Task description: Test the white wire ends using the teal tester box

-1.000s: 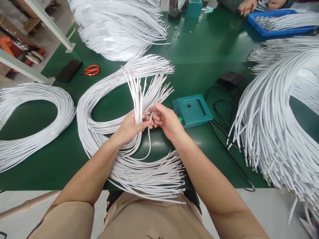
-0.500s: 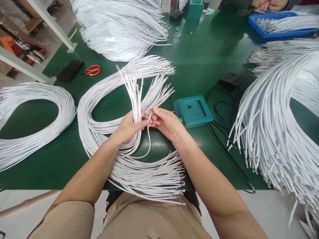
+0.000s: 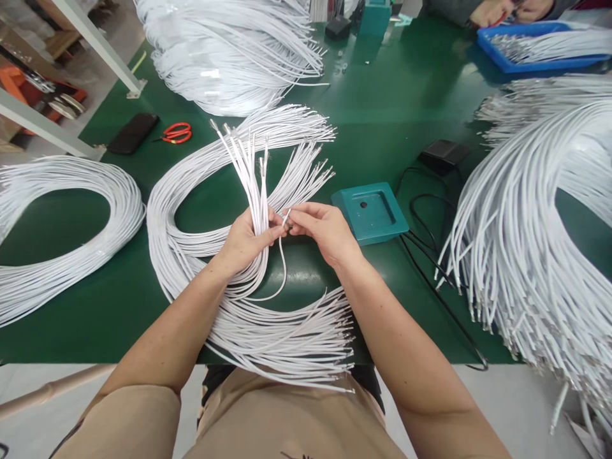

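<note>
Closed around a bunch of white cables (image 3: 258, 204), my left hand (image 3: 246, 239) is in the middle of the view. The bunch's tips point up and away from me. One single white cable (image 3: 285, 255) stands apart from it, its end held between the two hands. My right hand (image 3: 320, 229) pinches at that cable's tip, thumb and forefinger together. Beneath and around the hands lie looped white cables (image 3: 165, 204), with many loose ends (image 3: 296, 338) at the table's near edge. A teal device (image 3: 370, 213) sits just right of my right hand.
A large cable pile (image 3: 224, 57) lies at the back, a coil (image 3: 119, 223) at the left, another heap (image 3: 521, 223) at the right. Red-handled scissors (image 3: 176, 132), a phone (image 3: 132, 133) and a black box (image 3: 444, 157) rest on the green table. Another person's hands (image 3: 492, 11) are near a blue tray (image 3: 497, 54).
My right hand has turned, its fingers now pointing left at the cable tip. The bunch leans slightly more to the left. The green light on the teal device no longer shows.
</note>
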The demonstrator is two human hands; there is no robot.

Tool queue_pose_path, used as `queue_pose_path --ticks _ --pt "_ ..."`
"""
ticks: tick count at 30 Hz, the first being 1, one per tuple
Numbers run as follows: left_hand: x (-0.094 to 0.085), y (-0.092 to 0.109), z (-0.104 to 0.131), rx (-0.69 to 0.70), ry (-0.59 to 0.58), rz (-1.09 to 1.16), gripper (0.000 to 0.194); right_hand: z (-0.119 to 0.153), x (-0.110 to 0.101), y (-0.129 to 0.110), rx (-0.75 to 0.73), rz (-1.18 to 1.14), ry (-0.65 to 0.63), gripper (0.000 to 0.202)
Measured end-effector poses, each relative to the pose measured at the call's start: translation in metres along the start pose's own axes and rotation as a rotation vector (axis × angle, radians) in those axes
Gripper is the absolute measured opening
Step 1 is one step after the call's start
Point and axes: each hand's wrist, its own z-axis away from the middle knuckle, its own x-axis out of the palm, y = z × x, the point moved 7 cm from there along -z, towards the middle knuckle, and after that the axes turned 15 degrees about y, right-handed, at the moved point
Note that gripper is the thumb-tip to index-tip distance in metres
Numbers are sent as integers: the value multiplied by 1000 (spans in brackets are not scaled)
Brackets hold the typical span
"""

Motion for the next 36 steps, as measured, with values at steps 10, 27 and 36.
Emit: queue_pose_path --ticks 10,27,36 --pt "0 -4 -1 33 0 -89 28 -3 -5 3 47 171 23 14" --pt "6 -10 2 -419 -91 326 50 14 14 -18 -900 930 24 28" --pt "5 -20 -1 -360 -90 200 51 17 7 -29 -1121 1446 69 18"
